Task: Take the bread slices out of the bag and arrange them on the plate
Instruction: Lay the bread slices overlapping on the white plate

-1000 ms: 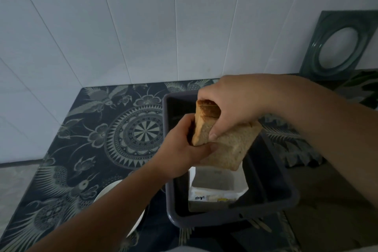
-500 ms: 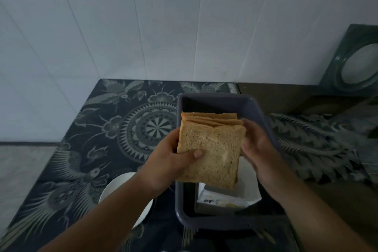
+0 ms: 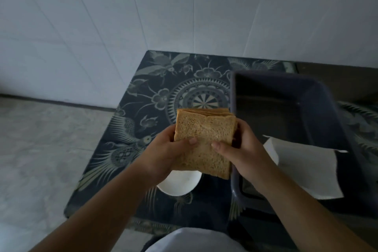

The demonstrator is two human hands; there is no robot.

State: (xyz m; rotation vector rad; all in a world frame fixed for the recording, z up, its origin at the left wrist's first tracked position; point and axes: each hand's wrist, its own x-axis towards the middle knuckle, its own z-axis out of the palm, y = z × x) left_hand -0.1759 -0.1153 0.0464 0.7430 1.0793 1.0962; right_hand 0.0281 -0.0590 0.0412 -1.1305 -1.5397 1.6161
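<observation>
A stack of several brown bread slices (image 3: 204, 131) stands on edge in the air, gripped from both sides. My left hand (image 3: 169, 155) holds its left edge with the thumb across the front slice. My right hand (image 3: 243, 149) holds the right edge, thumb also on the front. Directly below the stack sits a white plate (image 3: 180, 184), mostly hidden by the bread and my left hand. The white bread bag (image 3: 306, 170) lies flat inside the dark tub (image 3: 319, 92) at the right.
The table carries a dark cloth with bird and mandala patterns (image 3: 155, 96). A white tiled wall (image 3: 143, 16) rises behind, and grey floor (image 3: 41, 149) lies left of the table edge. The tub's near left rim is close to my right wrist.
Both hands carried the bread stack left, from over the tub to above the plate. My right hand shifted from the top of the stack to its right side.
</observation>
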